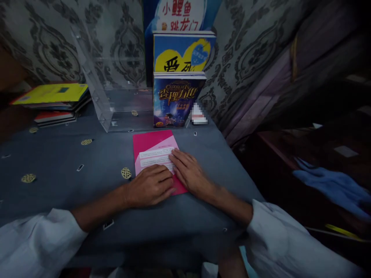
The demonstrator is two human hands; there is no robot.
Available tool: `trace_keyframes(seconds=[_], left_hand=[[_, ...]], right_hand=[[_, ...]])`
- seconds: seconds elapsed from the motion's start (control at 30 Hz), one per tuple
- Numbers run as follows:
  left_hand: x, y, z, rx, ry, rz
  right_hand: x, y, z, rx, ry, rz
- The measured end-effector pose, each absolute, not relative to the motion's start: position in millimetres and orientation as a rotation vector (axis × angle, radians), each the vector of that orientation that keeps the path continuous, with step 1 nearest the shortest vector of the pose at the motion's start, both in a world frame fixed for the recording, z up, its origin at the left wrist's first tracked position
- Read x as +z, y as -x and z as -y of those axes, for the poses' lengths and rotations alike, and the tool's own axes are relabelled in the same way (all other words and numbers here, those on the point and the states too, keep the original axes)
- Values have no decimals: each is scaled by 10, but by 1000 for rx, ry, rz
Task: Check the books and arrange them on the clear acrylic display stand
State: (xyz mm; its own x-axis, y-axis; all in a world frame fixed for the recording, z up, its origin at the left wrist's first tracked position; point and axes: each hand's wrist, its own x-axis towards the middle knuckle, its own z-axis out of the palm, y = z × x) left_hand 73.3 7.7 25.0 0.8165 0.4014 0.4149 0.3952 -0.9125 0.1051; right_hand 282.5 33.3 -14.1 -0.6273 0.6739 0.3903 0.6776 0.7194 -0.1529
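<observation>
A pink book with white text boxes on its cover lies flat on the grey-blue tablecloth. Across its lower part rests my left hand, palm down, fingers slightly bent and nothing visible in its grasp. My right hand lies flat on the book's right side, fingers stretched toward the text boxes. Both hands touch the cover and hide its lower middle. Just behind the pink book, a dark blue book stands in a clear stepped display rack.
Higher in the rack stand a blue book with a yellow heart and a taller blue book. Stacked books lie at the left. Beyond the table's right edge is a blue cloth. Patterned wallpaper backs the table.
</observation>
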Motion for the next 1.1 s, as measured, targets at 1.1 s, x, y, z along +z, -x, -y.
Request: trace_keyframes(seconds=[1.1], left_hand=[[132, -59, -380, 282, -2600, -1659]], right_hand=[[-55, -2754, -110, 49, 1214, 2546]])
